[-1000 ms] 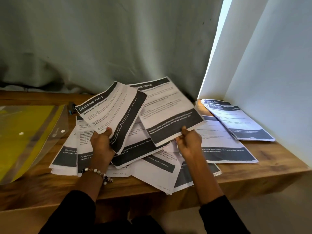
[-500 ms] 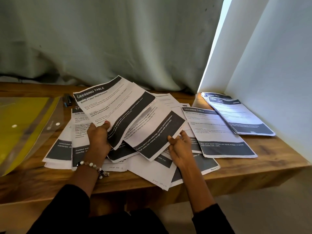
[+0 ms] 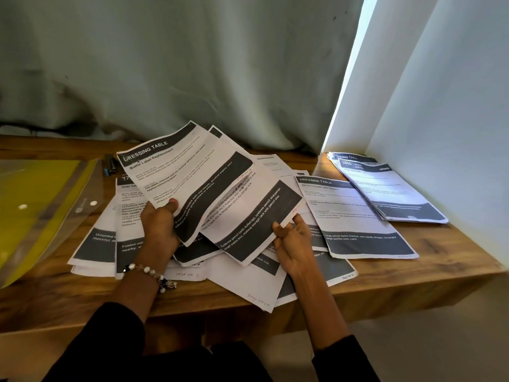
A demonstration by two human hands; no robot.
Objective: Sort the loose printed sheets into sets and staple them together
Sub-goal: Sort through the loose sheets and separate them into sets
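Right hand (image 3: pixel 293 238) has lowered its eyebrow pencil sheet (image 3: pixel 248 224) onto the loose pile (image 3: pixel 239 282) on the bench (image 3: pixel 429 260), still pinching its corner, I think; left hand (image 3: pixel 159 230) keeps gripping the Bottle Label sheet (image 3: pixel 179 175). Still sorting, no stapling.

Two hands, one bracelet (image 3: pixel 150 272), one plastic folder (image 3: pixel 41 205), one side stack (image 3: pixel 385 188); loose sheets (image 3: pixel 248 282) overlap uncountably.

Wooden table (image 3: pixel 454 260), loose printed sheets (image 3: pixel 93 244) spread across it, neater stack (image 3: pixel 385 188) far right, yellow plastic folder (image 3: pixel 41 205) left — dark stapler (partly hidden) (image 3: pixel 110 165) behind.
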